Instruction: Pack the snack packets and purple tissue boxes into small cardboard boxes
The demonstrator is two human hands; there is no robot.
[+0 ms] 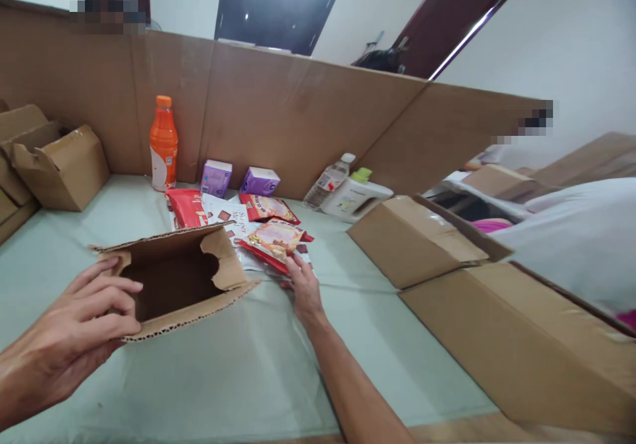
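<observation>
- The left hand (pixel 94 311) is curled around the near end of an open carton (pixel 231 262), fingers over its edge. The carton is tilted, its mouth facing the wearer, presumably because this grip steadies it and keeps the inside in sight.
- The right hand (pixel 304 291) has its fingers closed on the near right corner of a snack packet (pixel 275 235). The thumb is mostly hidden, so how firm the pinch is cannot be told; an edge is probably easier to catch than the flat face.
- That packet lies just beyond the right hand's fingertips, overlapping white packets (pixel 226 212), with a red-and-yellow packet (pixel 265 207) behind it. Being flat and pliable, they likely overlap without trouble.
- Farther beyond both hands, an orange bottle (pixel 163 149), two purple packs (pixel 216 179) (pixel 260 182), a clear bottle (pixel 328 182) and a white jug (pixel 355 195) stand or lean near a cardboard wall (pixel 278 99), which perhaps backs them.
- Large cardboard boxes (pixel 497 325) sit to the right hand's right.
</observation>
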